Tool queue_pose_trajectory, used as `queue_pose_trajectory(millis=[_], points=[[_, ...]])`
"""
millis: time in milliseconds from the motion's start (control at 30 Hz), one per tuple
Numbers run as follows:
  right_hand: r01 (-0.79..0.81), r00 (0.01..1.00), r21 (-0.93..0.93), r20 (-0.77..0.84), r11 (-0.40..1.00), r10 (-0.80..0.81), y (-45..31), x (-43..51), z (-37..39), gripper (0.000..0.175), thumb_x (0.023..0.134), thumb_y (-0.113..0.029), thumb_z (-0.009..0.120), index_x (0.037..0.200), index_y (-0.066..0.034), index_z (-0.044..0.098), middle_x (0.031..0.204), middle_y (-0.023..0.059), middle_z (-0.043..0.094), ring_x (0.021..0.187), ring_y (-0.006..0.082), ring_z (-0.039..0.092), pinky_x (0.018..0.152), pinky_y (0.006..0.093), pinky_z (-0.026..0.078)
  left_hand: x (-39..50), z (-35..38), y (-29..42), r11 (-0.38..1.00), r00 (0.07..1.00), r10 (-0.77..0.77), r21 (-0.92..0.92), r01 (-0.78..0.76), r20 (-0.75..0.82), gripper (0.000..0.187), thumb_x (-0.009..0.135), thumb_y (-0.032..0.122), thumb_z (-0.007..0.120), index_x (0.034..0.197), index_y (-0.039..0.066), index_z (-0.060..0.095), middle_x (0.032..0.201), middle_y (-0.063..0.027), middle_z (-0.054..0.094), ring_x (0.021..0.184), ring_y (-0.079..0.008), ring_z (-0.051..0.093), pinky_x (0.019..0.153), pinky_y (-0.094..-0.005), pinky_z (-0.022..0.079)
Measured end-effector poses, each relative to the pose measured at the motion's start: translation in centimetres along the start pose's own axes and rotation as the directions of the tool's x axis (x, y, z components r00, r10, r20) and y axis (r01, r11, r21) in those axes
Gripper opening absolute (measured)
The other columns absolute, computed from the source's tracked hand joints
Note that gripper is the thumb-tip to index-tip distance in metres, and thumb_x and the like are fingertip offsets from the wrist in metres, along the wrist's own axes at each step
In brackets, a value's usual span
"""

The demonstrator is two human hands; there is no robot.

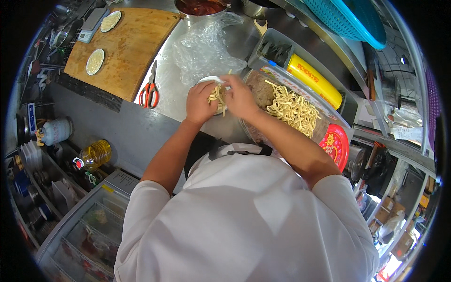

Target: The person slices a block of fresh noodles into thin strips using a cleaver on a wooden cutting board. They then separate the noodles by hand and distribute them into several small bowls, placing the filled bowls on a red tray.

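Observation:
My left hand [200,103] curls around a small bundle of flat, pale yellow noodles [216,94] over a white plate [208,79]. Close by on the right, my right hand [240,97] has its fingers at the same bundle; one strand sticks up past its fingertips. Motion blur softens those fingertips. Most of the plate is covered by my hands. Beneath my right forearm, a heap of loose noodles [294,109] lies on a brown surface inside a clear-walled container.
Crumpled clear plastic bags [208,53] lie beyond my hands. Red-handled scissors [149,92] rest beside a wooden board [130,46] with two small plates of pale food and a digital scale [92,26]. A yellow wrap roll [313,81] and a red lid-like disc [334,148] sit right.

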State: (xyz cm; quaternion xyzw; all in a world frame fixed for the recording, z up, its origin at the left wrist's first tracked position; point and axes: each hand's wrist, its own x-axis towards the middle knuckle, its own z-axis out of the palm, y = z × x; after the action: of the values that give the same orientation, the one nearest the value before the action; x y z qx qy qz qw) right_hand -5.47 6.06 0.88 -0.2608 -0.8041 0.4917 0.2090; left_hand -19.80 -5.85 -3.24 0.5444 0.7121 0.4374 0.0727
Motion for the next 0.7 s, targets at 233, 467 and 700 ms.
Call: queue_pose_trajectory(millis=[233,467,700], points=[[-0.247,0.958,-0.262,0.083,0.933,0.276,1.6,3.4,-1.7,0.042,0.092,-0.009,0.063,0.133,-0.0060,0.069,0.122,0.0179,0.074,0.115,0.0336,0.071,0.100,0.0412,0.055,-0.4,0.6,0.1,0.999,0.998,0.014,0.042,-0.012,-0.053,0.031,0.077,0.009,0.071,0.108,0.007,0.073,0.121,-0.0113,0.074,0.114,-0.0356,0.068,0.101,-0.0454,0.052],[-0.136,0.985,-0.174,0.084,0.975,0.152,1.4,1.8,-1.5,0.036,0.093,-0.010,0.062,0.128,-0.0063,0.072,0.129,0.0201,0.071,0.120,0.0379,0.068,0.103,0.0437,0.054,-0.9,0.5,0.2,0.986,0.987,-0.107,-0.137,0.090,-0.122,0.028,0.079,0.001,0.069,0.106,0.006,0.068,0.121,-0.0132,0.074,0.114,-0.0359,0.068,0.101,-0.0438,0.054],[0.063,0.997,-0.263,-0.015,0.963,-0.069,2.3,1.0,-1.0,0.025,0.091,-0.003,0.065,0.115,-0.0061,0.073,0.114,0.0170,0.073,0.110,0.0399,0.069,0.096,0.0480,0.056,-0.9,0.7,-0.3,0.987,0.981,-0.065,-0.157,0.036,-0.182,0.025,0.082,0.004,0.069,0.106,0.006,0.065,0.117,-0.0146,0.075,0.106,-0.0369,0.069,0.096,-0.0444,0.056]])
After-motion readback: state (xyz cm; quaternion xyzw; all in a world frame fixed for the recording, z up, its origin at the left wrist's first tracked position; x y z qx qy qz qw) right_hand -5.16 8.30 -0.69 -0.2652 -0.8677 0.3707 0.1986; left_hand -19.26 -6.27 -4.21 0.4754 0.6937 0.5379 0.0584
